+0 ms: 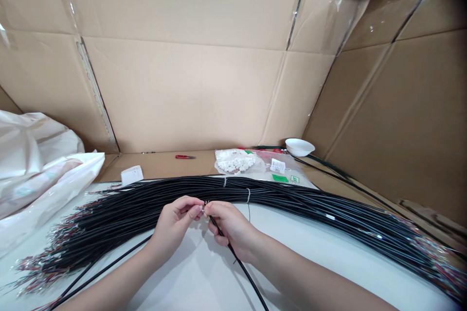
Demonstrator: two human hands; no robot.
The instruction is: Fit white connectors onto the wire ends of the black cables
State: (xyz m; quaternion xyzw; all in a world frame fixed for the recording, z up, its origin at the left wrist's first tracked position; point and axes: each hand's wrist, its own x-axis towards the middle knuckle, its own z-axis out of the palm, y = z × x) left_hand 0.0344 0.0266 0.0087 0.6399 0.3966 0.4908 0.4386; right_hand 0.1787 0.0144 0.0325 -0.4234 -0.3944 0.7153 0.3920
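My right hand [235,231] is closed around a black cable [248,279] near its stripped end, and the cable runs down toward the bottom edge. Fingertips of my left hand [177,223] pinch right at that end, where small whitish and dark bits, perhaps thin wires, show between the two hands. What exactly the left fingers grip is too small to name. Just beyond both hands lies a thick bundle of black cables [120,221], held by thin ties, with thin coloured wires fanned out at both ends. Another loose cable [109,268] passes beneath my left forearm.
Clear bags hold small white pieces [239,164] behind the bundle, near a white bowl [299,147]. A red-handled tool [185,157] and a white paper piece [132,175] lie at the back. White plastic sheeting [40,165] fills the left. Cardboard walls [197,82] surround the white table [310,262].
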